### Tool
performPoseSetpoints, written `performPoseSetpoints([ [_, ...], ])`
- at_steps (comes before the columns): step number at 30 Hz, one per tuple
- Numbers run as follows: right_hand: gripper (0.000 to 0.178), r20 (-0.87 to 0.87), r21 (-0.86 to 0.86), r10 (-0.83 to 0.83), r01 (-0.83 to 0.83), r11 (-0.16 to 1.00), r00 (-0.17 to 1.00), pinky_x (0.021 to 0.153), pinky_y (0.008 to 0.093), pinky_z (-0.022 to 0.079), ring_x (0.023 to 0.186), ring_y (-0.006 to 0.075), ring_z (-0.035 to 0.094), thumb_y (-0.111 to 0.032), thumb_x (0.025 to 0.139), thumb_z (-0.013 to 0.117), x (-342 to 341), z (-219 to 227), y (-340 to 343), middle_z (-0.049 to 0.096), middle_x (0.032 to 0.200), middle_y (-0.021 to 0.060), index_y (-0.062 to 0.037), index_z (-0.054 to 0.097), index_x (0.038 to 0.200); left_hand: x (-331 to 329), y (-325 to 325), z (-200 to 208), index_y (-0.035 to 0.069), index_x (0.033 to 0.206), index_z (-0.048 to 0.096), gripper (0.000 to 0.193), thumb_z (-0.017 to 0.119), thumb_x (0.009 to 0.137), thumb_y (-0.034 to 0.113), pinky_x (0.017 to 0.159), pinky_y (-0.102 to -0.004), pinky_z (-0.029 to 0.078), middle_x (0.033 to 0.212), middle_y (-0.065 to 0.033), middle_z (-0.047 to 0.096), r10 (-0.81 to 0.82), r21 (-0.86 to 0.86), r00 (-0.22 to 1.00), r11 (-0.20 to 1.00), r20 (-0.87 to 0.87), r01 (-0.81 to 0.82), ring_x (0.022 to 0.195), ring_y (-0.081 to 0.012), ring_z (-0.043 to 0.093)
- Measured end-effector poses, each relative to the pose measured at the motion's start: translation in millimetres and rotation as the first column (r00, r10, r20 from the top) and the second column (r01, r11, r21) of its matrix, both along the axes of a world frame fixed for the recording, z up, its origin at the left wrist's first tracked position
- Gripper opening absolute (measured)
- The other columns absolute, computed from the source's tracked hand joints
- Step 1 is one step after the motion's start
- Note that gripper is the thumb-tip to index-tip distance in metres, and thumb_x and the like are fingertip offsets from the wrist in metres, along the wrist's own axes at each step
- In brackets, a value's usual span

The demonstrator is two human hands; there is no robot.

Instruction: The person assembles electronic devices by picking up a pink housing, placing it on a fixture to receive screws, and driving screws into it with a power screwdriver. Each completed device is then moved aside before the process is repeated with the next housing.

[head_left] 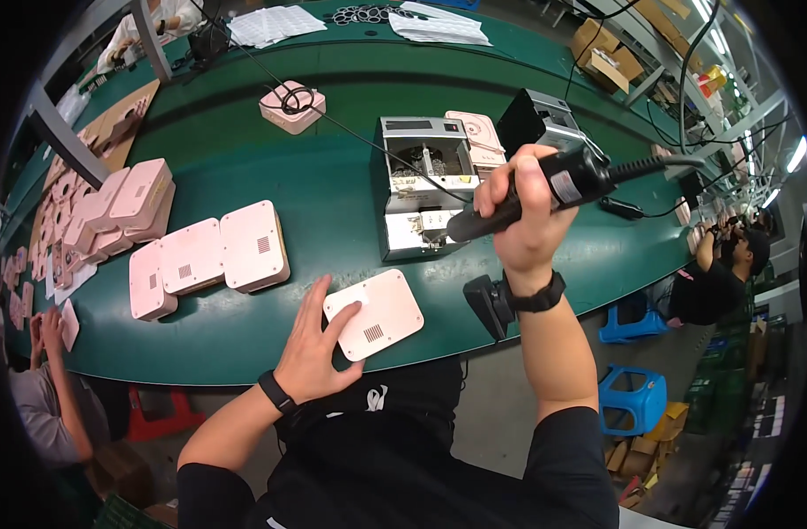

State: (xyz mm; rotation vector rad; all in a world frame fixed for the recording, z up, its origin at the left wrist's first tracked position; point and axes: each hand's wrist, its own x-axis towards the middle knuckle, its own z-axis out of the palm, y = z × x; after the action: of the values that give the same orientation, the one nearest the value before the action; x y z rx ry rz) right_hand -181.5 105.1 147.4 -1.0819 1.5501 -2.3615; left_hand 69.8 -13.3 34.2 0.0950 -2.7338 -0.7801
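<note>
Surface: one long green table [324,181], its edges bent by the lens. Room: far left, a seated co-worker [51,406] holding a pink piece; a red stool [161,421] below the table edge; to the right, two blue stools [634,401] on the floor and a second co-worker [721,282] in black at the table.

On the table we list, from the left: a pile of pink casings [139,194]; a row of three vented casings [196,256]; one pink block [289,122] with looped black cable on top.

Containers: one grey machine [412,194], open-topped, small contents in its tray too fine for us to identify; one open cardboard box [602,40] at upper right, contents unclear to us.

Hands: left hand [311,348], wristbanded, fingers apart, thumb and forefinger bracketing the slotted pink casing [381,309], which lies flat near the table edge, before the machine. Right hand [531,212], raised, fingers clamped around a black corded driver [580,175], its nose pointing left over the machine's front; contact there we cannot tell.
</note>
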Motion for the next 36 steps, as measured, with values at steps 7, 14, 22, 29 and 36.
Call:
performPoseSetpoints([
  [7, 0.016, 0.025, 0.115, 0.032, -0.035, 0.993, 0.999, 0.050, 0.0329, 0.044, 0.049, 0.0169, 0.048, -0.020, 0.095, 0.054, -5.6, -5.0, -14.6, 0.051, 0.062, 0.0081, -0.0036, 0.051, 0.094, -18.6, -6.7, -24.7, 0.016, 0.135, 0.056, 0.077, 0.086, 0.063, 0.018, 0.098, -0.0459, 0.050, 0.144, -0.0232, 0.036, 0.035, 0.266, 0.999, 0.964, -0.019, -0.028, 0.124, -0.0438, 0.050],
  [14, 0.021, 0.104, 0.075, 0.092, -0.100, 0.992, 0.990, 0.051, 0.0345, 0.044, 0.049, 0.0173, 0.047, -0.023, 0.094, 0.054, 10.0, -18.2, 5.2, 0.050, 0.062, 0.0082, -0.0033, 0.050, 0.097, -32.5, -7.6, -24.5, 0.024, 0.137, 0.054, 0.083, 0.086, 0.062, 0.012, 0.094, -0.0446, 0.053, 0.140, -0.0199, 0.037, -0.019, 0.321, 1.000, 0.947, 0.003, 0.017, 0.117, -0.0414, 0.054],
  [22, 0.023, 0.090, 0.117, 0.076, -0.086, 0.989, 0.993, 0.050, 0.0344, 0.043, 0.049, 0.0169, 0.045, -0.025, 0.093, 0.055, 13.1, -37.3, 7.9, 0.049, 0.062, 0.0080, -0.0041, 0.049, 0.096, -34.2, -7.0, -26.5, 0.020, 0.134, 0.056, 0.080, 0.087, 0.061, 0.015, 0.098, -0.0451, 0.050, 0.138, -0.0201, 0.039, -0.023, 0.346, 1.000, 0.938, 0.022, 0.014, 0.118, -0.0426, 0.053],
  [29, 0.022, 0.110, 0.082, 0.088, -0.098, 0.992, 0.990, 0.049, 0.0339, 0.042, 0.049, 0.0166, 0.044, -0.026, 0.092, 0.056, 12.3, -47.7, 6.1, 0.048, 0.062, 0.0080, -0.0050, 0.048, 0.094, -34.8, -6.9, -26.3, 0.024, 0.137, 0.054, 0.083, 0.088, 0.061, 0.016, 0.097, -0.0456, 0.050, 0.138, -0.0201, 0.039, 0.000, 0.311, 1.000, 0.950, 0.015, -0.005, 0.120, -0.0418, 0.051],
  [36, 0.021, 0.105, 0.131, 0.111, -0.124, 0.984, 0.988, 0.051, 0.0341, 0.043, 0.051, 0.0168, 0.046, -0.025, 0.092, 0.055, 15.7, -44.6, 10.7, 0.049, 0.064, 0.0080, -0.0056, 0.048, 0.094, -39.9, -5.5, -24.4, 0.024, 0.136, 0.055, 0.081, 0.088, 0.063, 0.017, 0.097, -0.0448, 0.050, 0.135, -0.0192, 0.042, 0.013, 0.267, 1.000, 0.964, 0.014, -0.016, 0.120, -0.0404, 0.051],
])
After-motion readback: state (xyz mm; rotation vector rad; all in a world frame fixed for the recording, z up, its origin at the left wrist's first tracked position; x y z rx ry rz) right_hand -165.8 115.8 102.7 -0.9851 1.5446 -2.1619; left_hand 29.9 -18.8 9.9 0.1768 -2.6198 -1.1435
